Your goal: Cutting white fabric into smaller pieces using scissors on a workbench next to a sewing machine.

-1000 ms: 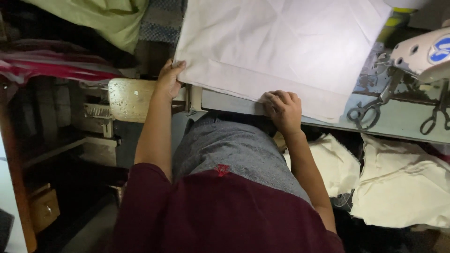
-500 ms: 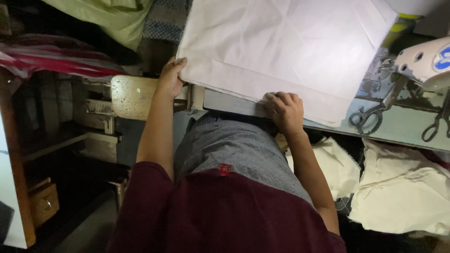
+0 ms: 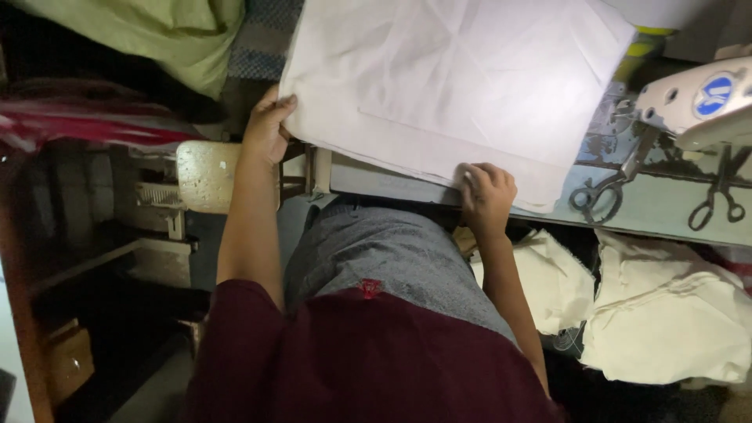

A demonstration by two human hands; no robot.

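Note:
A large square of white cloth (image 3: 462, 86) lies spread on the pale sewing table (image 3: 658, 211), its near edge hanging over the table's front. My left hand (image 3: 268, 125) grips the cloth's near left corner, thumb on top. My right hand (image 3: 486, 196) is closed on the cloth's near edge, close to its right corner. A smaller white layer lies on top of the big sheet.
A sewing machine head (image 3: 697, 102) stands at the right. Two pairs of scissors (image 3: 599, 192) (image 3: 717, 204) lie on the table beside it. Cream cloth pieces (image 3: 666, 313) are piled under the table at the right. Green fabric (image 3: 164, 35) hangs at the upper left.
The view has shifted slightly. Both hands keep their hold on the cloth's near edge, and the cloth has barely moved.

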